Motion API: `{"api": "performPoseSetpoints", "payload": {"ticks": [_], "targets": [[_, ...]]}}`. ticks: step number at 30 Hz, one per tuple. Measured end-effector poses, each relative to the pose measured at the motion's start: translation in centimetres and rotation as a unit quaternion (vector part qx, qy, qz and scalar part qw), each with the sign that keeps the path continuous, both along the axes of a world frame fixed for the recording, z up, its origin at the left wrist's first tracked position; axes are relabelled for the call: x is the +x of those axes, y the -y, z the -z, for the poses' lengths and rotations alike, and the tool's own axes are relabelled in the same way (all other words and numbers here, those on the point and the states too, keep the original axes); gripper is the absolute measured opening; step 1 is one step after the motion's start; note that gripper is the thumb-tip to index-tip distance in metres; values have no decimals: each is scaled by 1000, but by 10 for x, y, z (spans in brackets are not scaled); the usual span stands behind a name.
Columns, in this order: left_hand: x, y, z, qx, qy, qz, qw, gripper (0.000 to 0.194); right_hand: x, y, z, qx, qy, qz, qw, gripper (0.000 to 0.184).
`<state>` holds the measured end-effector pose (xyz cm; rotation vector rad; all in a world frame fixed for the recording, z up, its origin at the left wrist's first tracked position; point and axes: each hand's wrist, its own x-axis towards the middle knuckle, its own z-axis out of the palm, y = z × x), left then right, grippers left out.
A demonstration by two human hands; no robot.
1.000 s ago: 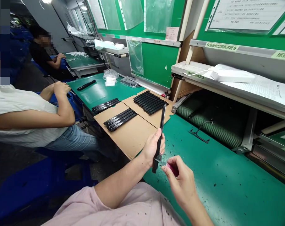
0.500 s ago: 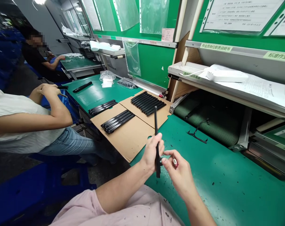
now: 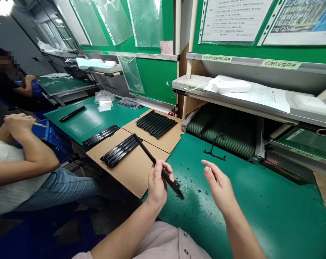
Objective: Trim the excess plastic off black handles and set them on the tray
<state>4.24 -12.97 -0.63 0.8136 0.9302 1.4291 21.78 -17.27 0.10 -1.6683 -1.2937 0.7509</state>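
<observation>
Black plastic bar (image 3: pixel 145 149) lies gripped in the left hand (image 3: pixel 157 185), fingers (image 3: pixel 165 169) wrapped around it, tilted above the green table (image 3: pixel 240 223), its upper end over a cardboard sheet (image 3: pixel 130 176) of laid-out bars (image 3: pixel 116 153). The right hand (image 3: pixel 219 189) is well apart, thumb and forefinger (image 3: pixel 207 163) close together; whether they pinch anything is too small to tell.

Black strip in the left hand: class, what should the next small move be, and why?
Probably move the right hand in to the black strip. The left hand already grips the strip, with its far end free above the green mat, while the right hand is raised and apart from it, so the strip is steady for the other hand to work on.
</observation>
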Motion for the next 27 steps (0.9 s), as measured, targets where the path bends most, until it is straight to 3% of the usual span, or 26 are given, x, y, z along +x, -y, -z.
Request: {"api": "performPoseSetpoints", "payload": {"ticks": [3, 6, 10, 14, 16, 19, 21, 24, 27], "targets": [[7, -9, -4, 9, 55, -57, 997, 36, -22, 14, 14, -32, -83, -61, 994, 54], [13, -9, -8, -18, 98, -39, 994, 35, -39, 18, 29, -24, -118, -53, 991, 43], [14, 2, -6, -54, 100, 29, 993, 26, -27, 8, 33, 22, -92, 22, 995, 33], [4, 10, -4, -84, 49, 153, 983, 27, -3, 1, 23, 74, -68, 17, 995, 31], [1, 10, -7, -98, 47, 182, 977, 29, 4, 1, 20, 124, -40, -5, 992, 28], [-1, 10, -12, -90, 61, 161, 981, 23, 9, 2, 19, 163, 25, -31, 986, 33], [0, 11, -14, -48, 51, 128, 989, 18, 9, 4, 20, 130, 51, -9, 990, 47], [1, 15, -13, 25, 2, 79, 997, 13, 2, 8, 24, 66, 26, 33, 997, 52], [3, 19, -10, 68, -46, 49, 995, 11, -15, 14, 27, 67, -15, 43, 997, 47]]}}
